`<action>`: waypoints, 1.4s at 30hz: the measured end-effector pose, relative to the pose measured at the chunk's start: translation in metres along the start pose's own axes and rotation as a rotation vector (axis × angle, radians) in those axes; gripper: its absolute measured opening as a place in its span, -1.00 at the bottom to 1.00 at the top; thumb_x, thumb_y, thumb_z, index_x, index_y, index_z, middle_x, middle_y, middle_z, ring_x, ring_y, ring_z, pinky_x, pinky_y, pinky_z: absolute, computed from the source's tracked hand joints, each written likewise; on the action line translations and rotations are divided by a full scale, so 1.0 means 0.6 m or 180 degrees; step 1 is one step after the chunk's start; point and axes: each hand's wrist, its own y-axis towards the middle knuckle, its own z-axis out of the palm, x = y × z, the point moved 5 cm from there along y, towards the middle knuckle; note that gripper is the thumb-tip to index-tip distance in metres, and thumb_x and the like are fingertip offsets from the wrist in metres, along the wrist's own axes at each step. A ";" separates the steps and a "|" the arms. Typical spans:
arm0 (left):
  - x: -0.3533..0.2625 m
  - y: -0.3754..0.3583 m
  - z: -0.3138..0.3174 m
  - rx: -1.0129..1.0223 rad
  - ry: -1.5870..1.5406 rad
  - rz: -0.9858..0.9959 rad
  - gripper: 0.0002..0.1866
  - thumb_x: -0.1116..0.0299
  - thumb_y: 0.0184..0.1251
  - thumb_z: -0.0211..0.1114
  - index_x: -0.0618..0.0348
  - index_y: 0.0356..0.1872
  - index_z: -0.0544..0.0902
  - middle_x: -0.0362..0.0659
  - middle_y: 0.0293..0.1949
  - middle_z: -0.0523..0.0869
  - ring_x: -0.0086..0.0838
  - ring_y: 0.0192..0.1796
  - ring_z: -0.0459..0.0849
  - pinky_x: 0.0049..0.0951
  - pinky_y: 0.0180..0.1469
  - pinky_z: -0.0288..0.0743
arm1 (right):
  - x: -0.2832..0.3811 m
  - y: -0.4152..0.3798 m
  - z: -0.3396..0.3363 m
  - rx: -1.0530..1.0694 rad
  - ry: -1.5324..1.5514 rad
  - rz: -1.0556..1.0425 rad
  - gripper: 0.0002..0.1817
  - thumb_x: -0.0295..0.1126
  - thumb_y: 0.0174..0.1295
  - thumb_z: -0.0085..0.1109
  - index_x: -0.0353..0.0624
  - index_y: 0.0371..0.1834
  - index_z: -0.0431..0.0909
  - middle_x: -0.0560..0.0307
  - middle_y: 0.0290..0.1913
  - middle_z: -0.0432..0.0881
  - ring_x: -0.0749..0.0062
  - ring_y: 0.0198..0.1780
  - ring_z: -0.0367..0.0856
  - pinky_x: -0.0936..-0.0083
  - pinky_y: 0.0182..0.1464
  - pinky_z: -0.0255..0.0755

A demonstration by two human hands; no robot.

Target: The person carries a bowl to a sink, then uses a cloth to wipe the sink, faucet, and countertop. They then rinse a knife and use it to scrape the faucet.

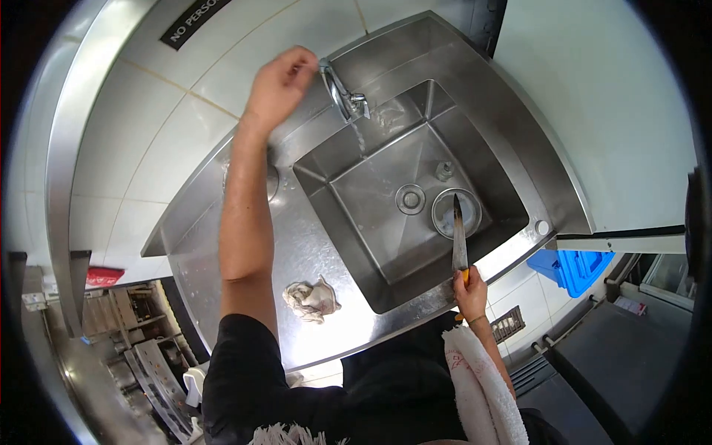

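Observation:
My right hand point(471, 297) is closed around the yellow handle of a kitchen knife point(459, 241). Its long blade points away from me, the tip overlapping a round metal bowl point(439, 226) in the sink. Whitish, cloudy liquid shows in that bowl. Up by the wall, my left hand point(284, 83) is curled and slightly blurred, fingertips right at the top of the chrome faucet point(337, 87); whatever those fingers hold, if anything, is hidden. Water streams from the spout into the steel sink point(386, 252).
A crumpled, stained cloth point(310, 300) lies on the wet steel drainboard point(259, 326). Near the bowl stands a small bottle-like object point(444, 170), beside the drain point(410, 199). A white towel point(475, 386) hangs by my right forearm. A blue bin point(575, 271) stands beyond the counter's right edge.

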 end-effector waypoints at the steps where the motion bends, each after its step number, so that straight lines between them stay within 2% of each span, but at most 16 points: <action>1: -0.025 -0.016 0.007 -0.0001 0.0369 0.0249 -0.89 0.40 0.49 0.31 0.12 -0.05 0.68 -0.20 -0.22 0.74 -0.40 -0.22 0.69 -0.38 -0.11 0.58 | -0.011 0.003 0.006 -0.0022 0.0017 -0.0116 -0.68 -0.18 0.47 0.21 -0.23 -0.27 0.47 -0.13 -0.51 0.61 -0.04 -0.43 0.65 0.15 -0.42 0.46; 3: -0.067 -0.056 0.030 0.0045 0.1022 0.0618 -0.84 0.43 0.39 0.34 0.07 -0.05 0.69 -0.11 -0.18 0.75 -0.24 -0.18 0.72 -0.25 -0.08 0.63 | -0.032 0.008 0.017 -0.0074 0.0051 -0.0360 -0.71 -0.25 0.53 0.21 -0.16 -0.32 0.41 0.26 -0.62 0.53 0.58 -0.64 0.54 0.54 -0.60 0.37; 6: -0.079 -0.132 0.104 0.0549 0.1677 0.0550 -0.75 0.46 0.28 0.31 0.01 -0.03 0.70 -0.10 -0.15 0.72 -0.12 -0.07 0.77 -0.13 -0.03 0.68 | -0.053 0.013 0.025 -0.0073 0.0082 -0.0467 -0.71 -0.24 0.54 0.20 -0.16 -0.31 0.42 0.29 -0.60 0.51 0.62 -0.64 0.52 0.56 -0.61 0.37; 13: 0.015 -0.335 0.320 0.1340 0.1533 0.0568 -0.68 0.41 0.18 0.34 0.01 0.00 0.75 -0.18 0.06 0.67 -0.23 0.18 0.68 -0.20 0.22 0.60 | 0.003 0.011 0.012 0.0706 0.1001 0.0346 -0.78 -0.26 0.59 0.09 -0.16 -0.19 0.47 0.27 -0.50 0.53 0.62 -0.62 0.49 0.60 -0.59 0.43; 16: 0.048 -0.409 0.384 0.2076 0.1880 0.0235 -0.69 0.40 0.22 0.31 0.03 0.00 0.79 -0.19 0.13 0.68 -0.25 0.27 0.63 -0.18 0.35 0.51 | 0.024 0.014 0.015 0.0927 0.1144 0.0493 -0.77 -0.26 0.59 0.08 -0.15 -0.22 0.47 0.26 -0.49 0.52 0.63 -0.56 0.48 0.56 -0.53 0.42; 17: 0.066 -0.432 0.400 0.2459 0.1829 -0.0106 -0.66 0.42 0.22 0.30 0.08 0.02 0.80 -0.14 0.29 0.65 -0.20 0.37 0.58 -0.13 0.43 0.44 | 0.035 0.017 0.017 0.0998 0.1161 0.0583 -0.77 -0.26 0.59 0.07 -0.15 -0.23 0.47 0.26 -0.49 0.51 0.64 -0.52 0.48 0.54 -0.50 0.42; 20: 0.103 -0.499 0.411 0.2318 0.1180 -0.0509 -0.61 0.45 0.19 0.32 0.13 0.07 0.78 -0.06 0.42 0.57 -0.13 0.48 0.48 -0.09 0.51 0.37 | 0.081 0.063 0.019 0.1184 0.0224 -0.0147 -0.75 -0.23 0.61 0.02 -0.15 -0.22 0.48 0.27 -0.50 0.51 0.59 -0.54 0.47 0.49 -0.49 0.42; 22: 0.094 -0.523 0.389 0.2101 0.1011 -0.0317 -0.58 0.44 0.18 0.34 0.15 0.11 0.77 -0.02 0.46 0.53 -0.08 0.52 0.43 -0.07 0.55 0.31 | 0.107 0.113 0.037 0.1212 0.0066 -0.0177 -0.71 -0.18 0.59 0.01 -0.19 -0.17 0.51 0.15 -0.50 0.57 0.47 -0.54 0.53 0.38 -0.46 0.43; 23: 0.091 -0.523 0.367 0.1970 0.0916 -0.0225 -0.57 0.44 0.18 0.36 0.17 0.13 0.76 0.00 0.49 0.51 -0.06 0.55 0.40 -0.07 0.58 0.28 | 0.142 0.137 0.040 0.1034 -0.0498 -0.0481 -0.69 -0.17 0.59 0.01 -0.21 -0.16 0.51 0.03 -0.47 0.62 0.29 -0.52 0.59 0.25 -0.42 0.46; 25: 0.106 -0.524 0.300 0.1351 0.0834 -0.0312 -0.53 0.42 0.16 0.38 0.13 0.16 0.73 0.02 0.48 0.50 -0.05 0.54 0.40 -0.05 0.59 0.26 | 0.208 0.189 0.052 0.0683 -0.1403 -0.1242 -0.69 -0.16 0.57 0.03 -0.23 -0.11 0.53 -0.17 -0.40 0.68 -0.07 -0.44 0.68 0.01 -0.32 0.51; 28: 0.179 -0.588 0.165 -0.0544 0.0929 -0.1090 -0.62 0.43 0.17 0.33 0.12 0.07 0.74 0.07 0.31 0.63 0.01 0.40 0.54 0.02 0.45 0.37 | 0.292 0.260 0.087 0.0491 -0.2087 -0.1973 -0.71 -0.20 0.54 0.08 -0.21 0.06 0.52 -0.34 -0.26 0.71 -0.44 -0.18 0.66 -0.24 -0.13 0.50; 30: 0.239 -0.672 0.103 -0.1129 0.1703 -0.2062 -0.55 0.20 0.40 0.29 0.06 0.28 0.62 0.04 0.39 0.56 -0.01 0.46 0.47 0.06 0.51 0.26 | 0.342 0.296 0.108 0.0431 -0.2424 -0.2329 -0.68 -0.22 0.53 0.10 -0.19 0.18 0.46 -0.37 -0.12 0.68 -0.43 -0.05 0.68 -0.18 -0.06 0.55; 32: 0.306 -0.776 0.075 -0.0918 0.2674 -0.3331 -0.39 -0.10 0.55 0.12 -0.04 0.48 0.48 0.03 0.53 0.41 -0.09 0.59 0.31 0.13 0.62 0.06 | 0.389 0.322 0.129 0.0315 -0.2684 -0.2570 -0.62 -0.24 0.52 0.11 -0.15 0.29 0.41 -0.38 -0.02 0.65 -0.42 0.01 0.67 -0.15 0.00 0.57; 34: 0.326 -0.818 0.083 -0.0936 0.3081 -0.3935 -0.20 -0.37 0.58 -0.15 -0.14 0.65 0.24 -0.07 0.66 0.22 -0.16 0.70 0.11 0.17 0.68 -0.13 | 0.431 0.333 0.145 0.0259 -0.2850 -0.2646 -0.56 -0.25 0.53 0.10 -0.06 0.41 0.36 -0.38 0.04 0.63 -0.40 0.03 0.67 -0.13 0.05 0.59; 37: 0.332 -0.812 0.087 -0.0404 0.3132 -0.4193 -0.10 -0.49 0.53 -0.30 -0.20 0.71 0.08 -0.17 0.70 0.13 -0.18 0.73 0.01 0.13 0.70 -0.18 | 0.478 0.356 0.157 0.0170 -0.3084 -0.2675 -0.43 -0.26 0.54 0.08 0.17 0.58 0.23 -0.34 0.07 0.62 -0.35 0.01 0.69 -0.11 0.07 0.61; 42: 0.338 -0.815 0.085 -0.0341 0.3149 -0.4318 -0.12 -0.50 0.53 -0.27 -0.26 0.71 0.08 -0.23 0.72 0.09 -0.22 0.74 -0.02 0.12 0.71 -0.18 | 0.507 0.380 0.156 0.0147 -0.3678 -0.2802 -0.26 -0.27 0.56 0.05 0.54 0.71 -0.01 -0.26 -0.02 0.62 -0.25 -0.02 0.73 -0.10 0.02 0.63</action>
